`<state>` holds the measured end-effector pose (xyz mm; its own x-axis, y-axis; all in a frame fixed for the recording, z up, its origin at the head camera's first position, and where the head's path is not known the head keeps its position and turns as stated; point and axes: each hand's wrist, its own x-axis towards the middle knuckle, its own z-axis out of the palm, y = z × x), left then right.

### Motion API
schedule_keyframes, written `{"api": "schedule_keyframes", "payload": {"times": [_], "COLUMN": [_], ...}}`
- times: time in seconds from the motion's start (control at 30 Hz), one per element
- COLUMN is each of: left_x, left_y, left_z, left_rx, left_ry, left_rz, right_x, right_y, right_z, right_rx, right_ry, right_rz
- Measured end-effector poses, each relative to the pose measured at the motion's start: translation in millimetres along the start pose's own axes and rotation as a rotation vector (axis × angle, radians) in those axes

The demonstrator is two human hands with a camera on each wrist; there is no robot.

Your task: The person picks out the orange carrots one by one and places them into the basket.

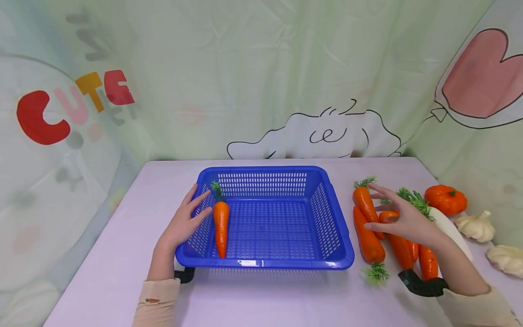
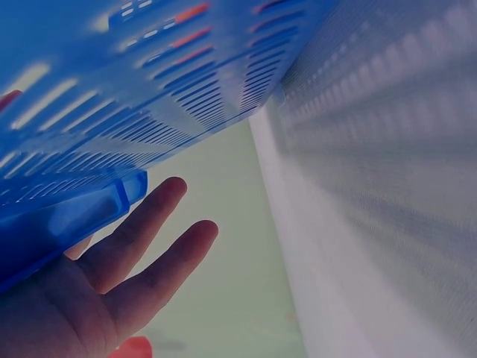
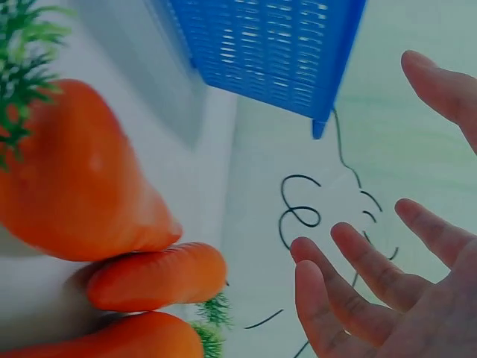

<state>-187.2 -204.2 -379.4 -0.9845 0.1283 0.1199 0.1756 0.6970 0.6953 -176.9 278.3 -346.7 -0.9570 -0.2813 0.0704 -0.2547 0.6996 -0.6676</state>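
Note:
A blue plastic basket stands in the middle of the table with one orange carrot lying along its left side, green top toward the back. My left hand is at the basket's left rim, its fingers spread and fairly straight; in the left wrist view two fingers extend past the rim. To the right of the basket, my right hand hovers over several carrots, thumb and fingers spread apart, nothing between them. The right wrist view shows this hand beside the carrots, apart from them.
Right of the carrots lie a white radish with leafy green top, a small orange pumpkin and two garlic bulbs near the table's right edge. A pale printed curtain hangs behind the table.

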Motion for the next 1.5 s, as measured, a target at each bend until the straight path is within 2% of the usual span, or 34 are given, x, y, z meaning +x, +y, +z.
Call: {"api": "schedule_keyframes", "payload": {"times": [0.43,0.67,1.1,1.5], "left_x": [1.2,3.0,1.5,0.2], "left_y": [-0.3,0.5,1.9,1.8], "left_z": [1.5,-0.5,0.0,-1.4], "left_rx": [0.003,0.013,0.006,0.005], "left_ry": [0.0,-0.002,-0.001,0.0], "left_rz": [-0.005,0.004,-0.003,0.001], "right_x": [1.0,-0.6,-8.1,-6.5], "right_y": [14,24,33,36], "right_z": [11,19,29,38], "right_rx": [0.005,-0.028,0.044,0.001], "right_ry": [-0.034,-0.051,-0.09,-0.113], "right_rz": [0.006,0.032,0.03,0.058]}}
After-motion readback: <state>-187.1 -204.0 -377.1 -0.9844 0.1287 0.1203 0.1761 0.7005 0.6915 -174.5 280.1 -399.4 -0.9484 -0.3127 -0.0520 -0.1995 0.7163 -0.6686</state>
